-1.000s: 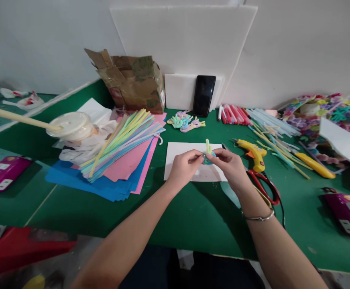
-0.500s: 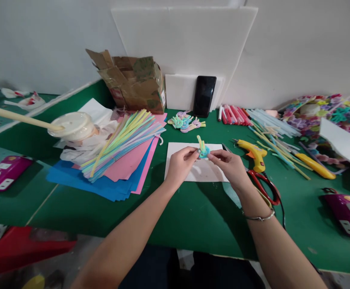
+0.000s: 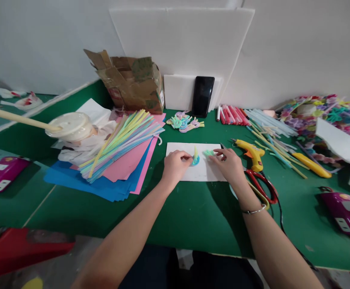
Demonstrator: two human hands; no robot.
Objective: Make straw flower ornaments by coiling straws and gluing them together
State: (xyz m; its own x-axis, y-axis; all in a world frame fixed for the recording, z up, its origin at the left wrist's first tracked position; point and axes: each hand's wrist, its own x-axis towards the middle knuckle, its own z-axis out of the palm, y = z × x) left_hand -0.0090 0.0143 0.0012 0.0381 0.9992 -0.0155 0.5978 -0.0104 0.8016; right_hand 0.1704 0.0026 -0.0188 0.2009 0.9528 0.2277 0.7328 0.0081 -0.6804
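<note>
My left hand point(image 3: 175, 166) is closed in a pinch on a small curled blue pipe-cleaner piece with a yellow stem point(image 3: 196, 159), turned upright. To its right, my right hand point(image 3: 229, 163) has its thumb and fingertips at a light green pipe-cleaner piece point(image 3: 208, 153) and seems to pinch its edge. Both pieces are over a white sheet point(image 3: 205, 172) on the green table, with a gap between them. Beyond the sheet lies a small heap of curled pastel pipe-cleaner shapes point(image 3: 184, 122).
Left are a bundle of pipe cleaners point(image 3: 121, 140), coloured sheets point(image 3: 102, 186) and a lidded cup point(image 3: 69, 126). Right are red-handled scissors point(image 3: 261, 182), a yellow glue gun point(image 3: 251, 153), a yellow cutter point(image 3: 312, 164) and markers point(image 3: 233, 115). Behind stand a cardboard box point(image 3: 133, 86) and a phone point(image 3: 203, 96).
My hands have moved apart from where they met at one blue, green and yellow cluster. The green piece is now separate, on the right, while the blue and yellow one stays with my left hand.
</note>
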